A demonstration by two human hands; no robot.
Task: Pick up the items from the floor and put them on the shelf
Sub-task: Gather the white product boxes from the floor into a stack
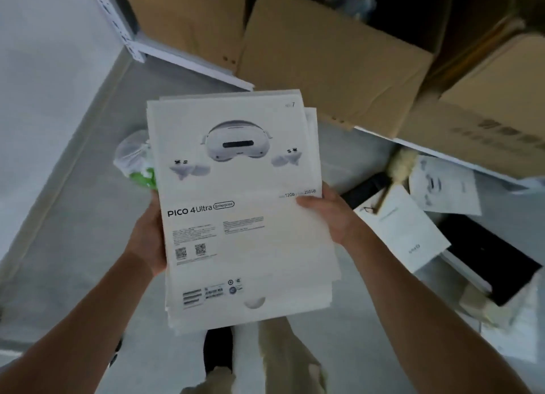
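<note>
1. The left hand [149,234] grips the left edge of the stack of sheets [236,231]. The right hand [330,216] pinches the right edge.
2. The stack is held above the open floor [73,216], just short of the shelf [191,65] edge.
3. Loose papers [404,234] lie to the right.

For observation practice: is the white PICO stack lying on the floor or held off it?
Held off it: the left grip and right grip hold the stack by its sides, with floor and a shoe beneath.
</note>
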